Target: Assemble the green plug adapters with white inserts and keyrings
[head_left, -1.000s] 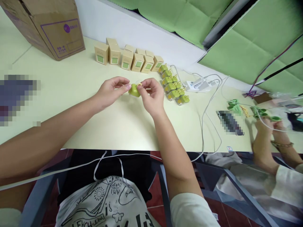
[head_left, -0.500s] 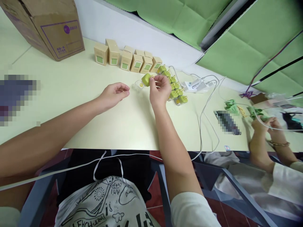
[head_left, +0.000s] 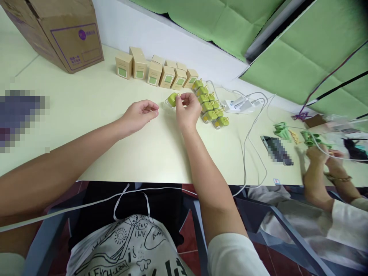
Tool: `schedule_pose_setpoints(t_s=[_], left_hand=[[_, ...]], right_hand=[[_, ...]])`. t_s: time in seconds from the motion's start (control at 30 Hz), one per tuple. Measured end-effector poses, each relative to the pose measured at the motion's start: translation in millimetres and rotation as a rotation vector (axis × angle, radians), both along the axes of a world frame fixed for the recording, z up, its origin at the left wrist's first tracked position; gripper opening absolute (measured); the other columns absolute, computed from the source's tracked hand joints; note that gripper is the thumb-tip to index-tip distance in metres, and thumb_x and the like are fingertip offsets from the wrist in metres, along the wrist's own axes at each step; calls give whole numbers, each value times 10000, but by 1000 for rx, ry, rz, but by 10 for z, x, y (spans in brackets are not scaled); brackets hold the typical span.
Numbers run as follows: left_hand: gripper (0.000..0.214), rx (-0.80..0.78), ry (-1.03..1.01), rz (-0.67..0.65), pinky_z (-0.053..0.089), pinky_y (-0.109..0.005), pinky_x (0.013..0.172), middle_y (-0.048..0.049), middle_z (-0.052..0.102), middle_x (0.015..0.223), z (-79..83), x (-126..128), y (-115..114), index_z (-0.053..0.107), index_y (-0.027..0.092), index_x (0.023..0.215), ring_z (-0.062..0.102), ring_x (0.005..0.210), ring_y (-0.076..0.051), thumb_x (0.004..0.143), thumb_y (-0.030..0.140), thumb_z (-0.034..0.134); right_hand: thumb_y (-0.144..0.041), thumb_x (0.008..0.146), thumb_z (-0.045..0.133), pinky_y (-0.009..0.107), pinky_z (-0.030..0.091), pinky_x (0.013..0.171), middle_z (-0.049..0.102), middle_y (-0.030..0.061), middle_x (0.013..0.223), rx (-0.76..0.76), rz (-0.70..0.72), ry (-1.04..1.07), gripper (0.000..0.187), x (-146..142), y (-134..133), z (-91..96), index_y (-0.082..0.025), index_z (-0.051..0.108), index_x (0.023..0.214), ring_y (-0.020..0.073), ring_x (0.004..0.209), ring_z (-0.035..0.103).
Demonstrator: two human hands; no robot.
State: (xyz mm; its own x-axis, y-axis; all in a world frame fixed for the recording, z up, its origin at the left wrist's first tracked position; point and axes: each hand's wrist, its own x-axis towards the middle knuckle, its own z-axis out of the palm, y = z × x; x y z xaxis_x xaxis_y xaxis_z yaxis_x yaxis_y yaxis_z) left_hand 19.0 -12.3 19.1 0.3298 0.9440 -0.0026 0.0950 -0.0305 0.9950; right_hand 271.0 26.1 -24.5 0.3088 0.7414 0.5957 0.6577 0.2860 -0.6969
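Note:
My right hand [head_left: 187, 109] pinches a small green plug-shaped charger [head_left: 172, 98] just above the pale table [head_left: 86, 115], beside a clear plastic wrapper [head_left: 166, 104]. My left hand [head_left: 140, 113] rests on the table a little to the left, fingers curled loosely, nothing seen in them. Right of my right hand lies a cluster of several more green chargers [head_left: 211, 107]. Behind them stands a row of several small tan boxes [head_left: 155, 73] with green labels.
A large cardboard carton [head_left: 57, 30] stands at the back left. White cables and a power strip [head_left: 244, 103] lie to the right. Further right, another person's hands [head_left: 322, 157] handle green pieces beside a blurred flat object [head_left: 277, 149].
My right hand took the green charger away from my left hand, up and to the right, then lowered it to the table near the wrapper. My left hand stayed, fingers curled.

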Motion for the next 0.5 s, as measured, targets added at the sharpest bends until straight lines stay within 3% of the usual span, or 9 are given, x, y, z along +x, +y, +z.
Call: schedule_pose_setpoints(t_s=[0.17,0.3,0.4,0.5], left_hand=[[237,117,130,54,621,-504,1275,-111,867,1406,67,-33,9,838,216,1192,789,1329,-299,956,234,842],[329,179,203,44,637,-534,1281,-137,848,1491,36,-71,34,817,214,1253,784,1401,-342,934,288,840],[540,234,193,-57,603,-586,1348,-156,791,1643,-31,-107,37,766,227,1396,735,1548,-383,895,395,878],[792,282,170,-252,496,-622,1462,-163,703,1785,-85,-128,13,669,255,1571,653,1700,-406,846,482,892]], right_hand=[[-415,1101,742,364,622,851,757,17,972,-122,8,-14,214,-140,-194,182,-277,638,974,204,879,753],[-292,1003,776,341,571,743,664,-28,842,-190,143,82,236,-172,-243,178,-297,565,898,176,759,667],[-291,945,761,311,540,682,606,-43,787,-216,326,222,222,-156,-273,173,-296,553,866,164,730,629],[-343,937,746,299,557,687,621,-32,823,-183,429,301,199,-122,-308,204,-291,557,904,159,750,649]])
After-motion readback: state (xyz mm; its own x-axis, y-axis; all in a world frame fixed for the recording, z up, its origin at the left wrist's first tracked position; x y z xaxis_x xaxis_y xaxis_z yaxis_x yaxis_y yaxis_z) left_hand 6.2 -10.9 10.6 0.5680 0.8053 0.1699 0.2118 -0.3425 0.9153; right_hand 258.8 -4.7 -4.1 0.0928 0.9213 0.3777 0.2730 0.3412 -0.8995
